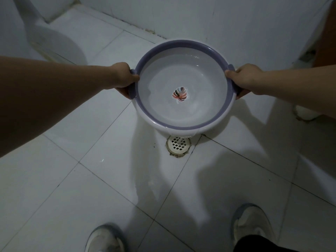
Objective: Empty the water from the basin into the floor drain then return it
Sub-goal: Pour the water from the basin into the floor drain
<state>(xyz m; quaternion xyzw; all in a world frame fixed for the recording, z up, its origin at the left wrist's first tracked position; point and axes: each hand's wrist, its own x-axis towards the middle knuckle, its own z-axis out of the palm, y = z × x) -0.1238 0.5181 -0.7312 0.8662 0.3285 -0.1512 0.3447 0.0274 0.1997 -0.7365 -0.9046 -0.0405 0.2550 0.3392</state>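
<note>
Both hands, left hand (122, 78) and right hand (242, 80), grip the basin (183, 84) at frame centre; water remains inside, so next comes tipping toward the drain (178, 144).

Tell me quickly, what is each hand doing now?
Left hand: closed on the basin handle.
Right hand: closed on the opposite handle.

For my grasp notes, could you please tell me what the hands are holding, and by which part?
The basin, by its two purple side handles: left hand on one, right hand on the other.

White tiled floor (72, 179), toilet base (54, 42) (upper left), two worn sneakers (252, 224)
</note>
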